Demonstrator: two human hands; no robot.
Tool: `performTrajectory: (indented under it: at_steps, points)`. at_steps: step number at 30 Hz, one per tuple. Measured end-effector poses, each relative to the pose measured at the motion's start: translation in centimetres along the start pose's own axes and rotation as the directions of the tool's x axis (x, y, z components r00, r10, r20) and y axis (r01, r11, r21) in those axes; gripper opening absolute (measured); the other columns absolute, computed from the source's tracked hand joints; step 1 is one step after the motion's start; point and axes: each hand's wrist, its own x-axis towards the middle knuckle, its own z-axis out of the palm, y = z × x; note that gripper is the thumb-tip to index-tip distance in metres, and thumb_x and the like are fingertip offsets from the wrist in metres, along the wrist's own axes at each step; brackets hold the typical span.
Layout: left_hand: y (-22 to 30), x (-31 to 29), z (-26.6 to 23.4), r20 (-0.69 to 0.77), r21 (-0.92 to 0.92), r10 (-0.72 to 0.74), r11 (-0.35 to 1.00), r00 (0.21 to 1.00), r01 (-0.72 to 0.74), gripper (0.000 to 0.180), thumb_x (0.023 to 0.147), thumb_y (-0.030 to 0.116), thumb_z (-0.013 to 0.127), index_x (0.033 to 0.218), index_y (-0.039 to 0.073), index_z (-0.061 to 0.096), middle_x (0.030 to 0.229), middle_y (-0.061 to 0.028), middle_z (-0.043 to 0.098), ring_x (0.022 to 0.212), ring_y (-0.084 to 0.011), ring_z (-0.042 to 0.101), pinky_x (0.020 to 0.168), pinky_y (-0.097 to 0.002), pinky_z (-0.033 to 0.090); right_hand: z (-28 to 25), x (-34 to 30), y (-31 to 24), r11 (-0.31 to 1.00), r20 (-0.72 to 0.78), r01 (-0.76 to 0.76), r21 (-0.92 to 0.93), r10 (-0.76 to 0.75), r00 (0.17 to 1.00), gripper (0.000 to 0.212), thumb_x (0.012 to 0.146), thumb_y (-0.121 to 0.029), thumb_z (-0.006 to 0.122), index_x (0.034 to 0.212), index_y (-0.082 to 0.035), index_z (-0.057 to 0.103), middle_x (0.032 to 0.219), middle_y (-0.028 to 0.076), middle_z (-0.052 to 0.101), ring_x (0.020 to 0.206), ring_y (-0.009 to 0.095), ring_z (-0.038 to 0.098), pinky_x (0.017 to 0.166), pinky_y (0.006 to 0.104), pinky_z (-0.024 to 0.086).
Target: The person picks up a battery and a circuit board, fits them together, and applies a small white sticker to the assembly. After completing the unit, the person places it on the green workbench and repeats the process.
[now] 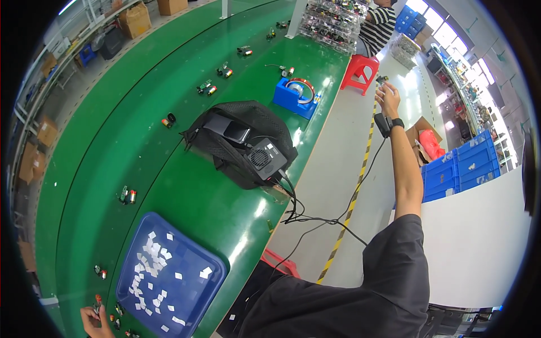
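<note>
My right arm is stretched out, and my right hand (389, 101) pinches a small dark circuit-board part (382, 80) at its fingertips, above the floor beyond the table edge. A dark strapped device (385, 125) sits at that wrist, with a cable hanging from it. At the lower left, my left hand (97, 323) has its fingers closed around a small electronic part with a red-orange end (98, 298), partly hidden by the fingers. Just beside it lie several similar small circuit-board assemblies (119, 308). A blue tray (217, 267) with many small white pieces stands nearby on the green table.
Circuit-board assemblies (127, 195) are spaced along the green belt (107, 141). On the table (225, 225) are a black mesh bag (197, 149) with devices and a blue fixture (290, 100). Cables (321, 219) trail off it. A person (378, 28) sits beyond, near stacked clear trays (332, 22).
</note>
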Motion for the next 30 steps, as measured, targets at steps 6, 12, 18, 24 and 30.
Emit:
performTrajectory:
  at_steps: [6, 12, 18, 24, 30]
  points:
    - [0.1, -0.1, 0.2, 0.01, -0.005, 0.013, 1.0, 1.0, -0.013, 0.03, 0.091, 0.009, 0.075, 0.077, 0.003, 0.05, 0.07, -0.0062, 0.052, 0.064, -0.0191, 0.048, 0.066, -0.0308, 0.05, 0.2, 0.1, 0.9, 0.999, -0.037, -0.041, 0.011, 0.041, 0.998, 0.036, 0.096, -0.019, 0.065, 0.127, -0.006, 0.051, 0.099, 0.01, 0.065, 0.078, 0.017, 0.066, 0.067, 0.032, 0.058]
    - [-7.3, -2.6, 1.4, -0.011, -0.276, -0.123, 0.954, 0.992, 0.115, 0.03, 0.091, -0.002, 0.066, 0.084, 0.005, 0.038, 0.083, -0.0008, 0.034, 0.07, -0.0089, 0.034, 0.063, -0.0234, 0.033, -1.1, 2.4, 2.0, 0.997, 0.05, -0.049, 0.064, 0.046, 0.998, 0.037, 0.096, -0.018, 0.065, 0.127, -0.004, 0.051, 0.1, 0.01, 0.065, 0.08, 0.019, 0.066, 0.069, 0.0334, 0.058]
    - [-4.9, -3.1, 1.6, 0.042, -0.309, -0.249, 0.917, 0.967, 0.25, 0.03, 0.094, -0.002, 0.063, 0.083, 0.005, 0.037, 0.082, -0.0007, 0.031, 0.073, -0.0095, 0.031, 0.064, -0.0229, 0.031, -3.0, 4.3, 1.7, 0.996, 0.044, -0.028, 0.087, 0.024, 0.999, 0.032, 0.096, -0.015, 0.063, 0.122, -0.003, 0.049, 0.095, 0.012, 0.066, 0.072, 0.021, 0.068, 0.058, 0.0339, 0.06]
    - [-5.8, -4.2, 1.8, 0.015, -0.325, -0.254, 0.913, 0.967, 0.245, 0.03, 0.095, -0.002, 0.062, 0.083, 0.005, 0.036, 0.084, -0.0007, 0.031, 0.075, -0.0093, 0.032, 0.066, -0.0218, 0.032, -3.1, 4.7, 2.3, 0.986, 0.004, -0.069, 0.152, 0.07, 0.998, 0.022, 0.096, -0.013, 0.063, 0.112, -0.001, 0.053, 0.091, 0.011, 0.066, 0.071, 0.019, 0.067, 0.062, 0.032, 0.061]
    - [-7.1, -4.1, 1.5, 0.036, -0.314, -0.25, 0.916, 0.968, 0.249, 0.028, 0.096, 0.0, 0.062, 0.085, 0.005, 0.037, 0.085, -0.0007, 0.032, 0.076, -0.0091, 0.033, 0.068, -0.0221, 0.033, -4.6, 9.0, 2.4, 0.905, 0.117, -0.265, 0.333, 0.24, 0.964, 0.013, 0.096, -0.009, 0.059, 0.101, 0.003, 0.058, 0.086, 0.009, 0.066, 0.073, 0.017, 0.067, 0.069, 0.0286, 0.061]
